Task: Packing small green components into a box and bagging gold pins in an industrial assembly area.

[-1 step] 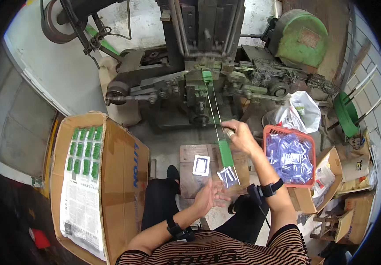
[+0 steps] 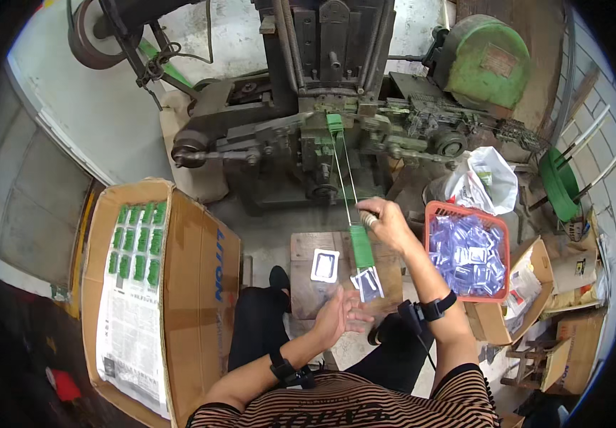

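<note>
Two thin metal rails [image 2: 341,175] slope from the dark machine [image 2: 322,153] toward me. Between their near ends sits a row of green pieces [image 2: 360,247], with clear plastic pieces [image 2: 369,282] just below it. My right hand [image 2: 390,227] is closed at the right of the rails, above the green row; what its curled fingers hold, if anything, I cannot make out. My left hand [image 2: 336,315] is open, fingers spread, below the clear pieces and holding nothing. A white-rimmed tray [image 2: 324,266] lies on the wooden board [image 2: 308,246] to the left.
At left stands a tall cardboard box [image 2: 201,285] with rows of green-bristled pieces [image 2: 137,242] on newspaper. A red basket [image 2: 506,250] full of clear plastic pieces is at right, near a white bag [image 2: 493,182] and an open carton [image 2: 490,324]. Machine arms [image 2: 408,146] reach out sideways.
The near end of the rails has swung slightly left, carrying the green row and clear pieces. My right hand has shifted slightly. The machine's upper middle part, blurred before, now looks sharp.
</note>
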Demonstrator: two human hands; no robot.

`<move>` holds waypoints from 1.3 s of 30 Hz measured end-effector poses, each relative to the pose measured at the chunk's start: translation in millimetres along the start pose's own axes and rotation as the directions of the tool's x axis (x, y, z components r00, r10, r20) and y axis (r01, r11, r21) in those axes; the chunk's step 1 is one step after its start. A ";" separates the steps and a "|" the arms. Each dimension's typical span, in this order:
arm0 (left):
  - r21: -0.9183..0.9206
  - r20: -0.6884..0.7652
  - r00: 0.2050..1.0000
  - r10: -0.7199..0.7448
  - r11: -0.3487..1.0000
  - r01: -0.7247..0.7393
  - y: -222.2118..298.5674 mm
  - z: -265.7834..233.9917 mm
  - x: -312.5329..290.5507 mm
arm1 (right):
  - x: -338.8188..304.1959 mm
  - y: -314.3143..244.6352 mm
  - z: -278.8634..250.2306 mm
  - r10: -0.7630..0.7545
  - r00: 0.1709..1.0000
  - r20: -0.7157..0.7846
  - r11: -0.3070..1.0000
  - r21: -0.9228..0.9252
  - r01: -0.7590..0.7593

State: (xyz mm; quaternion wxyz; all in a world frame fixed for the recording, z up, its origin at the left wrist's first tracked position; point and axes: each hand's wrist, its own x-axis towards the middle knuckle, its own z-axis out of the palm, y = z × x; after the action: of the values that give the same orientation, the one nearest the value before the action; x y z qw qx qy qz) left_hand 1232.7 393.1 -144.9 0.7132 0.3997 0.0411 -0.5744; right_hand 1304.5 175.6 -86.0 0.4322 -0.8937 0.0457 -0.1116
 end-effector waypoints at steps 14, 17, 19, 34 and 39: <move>-0.114 -0.127 0.988 0.088 0.988 -0.103 3.8 49.1 22.3 | -135.1 -38.0 9.2 0.028 0.986 -0.163 0.974 -0.218 -0.064; -0.072 -0.152 0.987 0.044 0.996 -0.056 12.7 58.2 24.2 | -140.7 -44.6 12.3 -0.020 0.979 -0.202 0.931 -0.361 -0.055; -0.046 -0.193 0.980 0.039 0.998 -0.049 11.6 61.5 24.1 | -145.7 -50.1 15.6 -0.040 0.969 -0.244 0.917 -0.394 -0.061; 0.192 -0.081 0.980 0.184 0.967 -0.165 -25.9 41.1 -39.0 | -220.4 -92.0 27.1 -0.107 0.953 -0.285 0.967 -0.253 0.033; 0.140 -0.049 0.989 0.140 0.981 -0.132 -13.0 37.1 -57.4 | -216.4 -93.5 38.7 -0.054 0.953 -0.299 0.990 -0.144 0.011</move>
State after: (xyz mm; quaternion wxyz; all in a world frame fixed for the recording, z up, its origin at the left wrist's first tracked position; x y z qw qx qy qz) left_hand 1187.4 415.1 -96.9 0.7203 0.4659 -0.0048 -0.5140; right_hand 1102.3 301.8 -70.7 0.3544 -0.8949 0.1042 -0.2505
